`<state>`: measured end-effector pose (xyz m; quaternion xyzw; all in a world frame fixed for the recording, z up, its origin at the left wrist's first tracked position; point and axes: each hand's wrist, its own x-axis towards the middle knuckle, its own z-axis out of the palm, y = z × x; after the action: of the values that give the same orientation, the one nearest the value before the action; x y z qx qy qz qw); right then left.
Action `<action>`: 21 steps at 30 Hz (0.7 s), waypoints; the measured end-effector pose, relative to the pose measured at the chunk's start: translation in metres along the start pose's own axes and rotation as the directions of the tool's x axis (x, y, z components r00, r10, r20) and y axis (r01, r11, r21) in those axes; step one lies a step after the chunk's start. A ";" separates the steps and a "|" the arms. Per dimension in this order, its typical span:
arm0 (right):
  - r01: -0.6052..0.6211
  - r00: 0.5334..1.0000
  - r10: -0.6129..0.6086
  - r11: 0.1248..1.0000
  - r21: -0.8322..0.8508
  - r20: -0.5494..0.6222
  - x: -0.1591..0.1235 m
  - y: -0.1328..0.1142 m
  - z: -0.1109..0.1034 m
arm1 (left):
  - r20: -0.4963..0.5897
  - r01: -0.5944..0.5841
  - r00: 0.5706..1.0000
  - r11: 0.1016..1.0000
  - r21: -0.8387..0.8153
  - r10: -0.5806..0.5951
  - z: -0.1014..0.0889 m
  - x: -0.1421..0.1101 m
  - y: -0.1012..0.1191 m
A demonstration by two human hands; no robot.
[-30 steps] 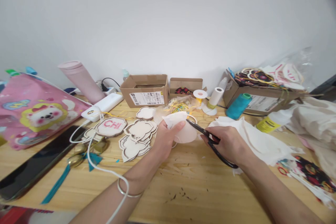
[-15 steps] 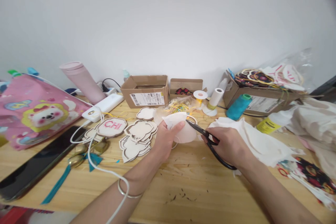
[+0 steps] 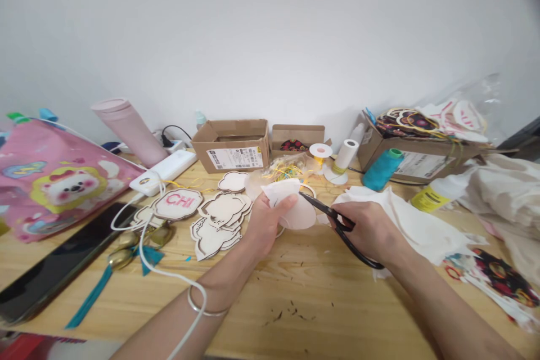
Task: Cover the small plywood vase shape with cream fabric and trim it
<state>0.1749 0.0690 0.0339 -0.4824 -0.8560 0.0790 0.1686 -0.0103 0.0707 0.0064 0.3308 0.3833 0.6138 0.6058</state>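
Between thumb and fingers, my left hand [image 3: 270, 216] pinches a piece of white fabric [image 3: 298, 215] above the wooden table. The lower part of the fabric looks thin and rounded. My right hand [image 3: 367, 228] grips black-handled scissors [image 3: 343, 225], their blades pointing left with the tips at the fabric's upper right edge. Whether the blades are apart I cannot tell. Just behind the fabric, part of a pale ring [image 3: 310, 190] shows. A larger white cloth [image 3: 400, 219] lies to the right, partly behind my right hand.
Left of my hands lie several cloud-shaped wooden frames [image 3: 223, 211] and a "CHI" patch [image 3: 178, 203]. A white cable [image 3: 169, 273] crosses my left forearm. Behind stand a cardboard box [image 3: 232, 146], a white roll [image 3: 346, 154] and a teal thread cone [image 3: 383, 169]. Dark scraps [image 3: 287, 312] dot the table front.
Both hands keep nearly the same place, with the fabric turned slightly in my left hand. The whole view has shifted a little.
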 end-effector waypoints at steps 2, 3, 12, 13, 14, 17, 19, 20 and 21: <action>0.001 1.000 -0.002 0.999 -0.042 -0.007 0.000 0.000 0.000 | -0.001 0.004 1.000 1.000 0.006 -0.004 0.000 0.000 0.000; 0.001 1.000 -0.002 0.999 -0.054 -0.014 -0.001 0.000 0.000 | -0.002 0.003 1.000 1.000 0.007 -0.003 0.000 0.000 0.000; -0.105 0.957 0.141 0.983 0.150 -0.255 0.006 0.012 0.005 | -0.007 0.041 0.999 0.999 0.020 -0.040 0.001 -0.003 0.005; -0.104 0.959 0.151 0.975 0.196 -0.241 0.007 0.011 0.005 | -0.005 0.059 0.998 0.998 0.026 -0.059 0.001 -0.003 0.005; -0.109 0.962 0.167 0.959 0.261 -0.214 0.008 0.009 0.005 | -0.002 0.077 0.997 0.996 0.034 -0.077 0.001 -0.004 0.006; -0.158 0.969 0.236 0.825 0.542 -0.078 0.008 0.004 0.008 | 0.017 0.110 0.994 0.993 0.049 -0.111 0.002 -0.005 0.007; -0.193 0.961 0.275 0.679 0.709 -0.001 0.007 0.003 0.011 | 0.029 0.110 0.993 0.993 0.052 -0.112 0.002 -0.005 0.008; -0.197 0.960 0.280 0.615 0.764 0.021 0.006 0.004 0.013 | 0.029 0.110 0.993 0.992 0.056 -0.112 0.003 -0.005 0.008; -0.189 0.961 0.277 0.569 0.800 0.031 0.006 0.004 0.014 | 0.024 0.111 0.993 0.992 0.060 -0.112 0.003 -0.005 0.008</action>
<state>0.1705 0.0764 0.0208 -0.4682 -0.6500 0.4494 0.3953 -0.0114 0.0658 0.0152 0.3347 0.4108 0.5630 0.6342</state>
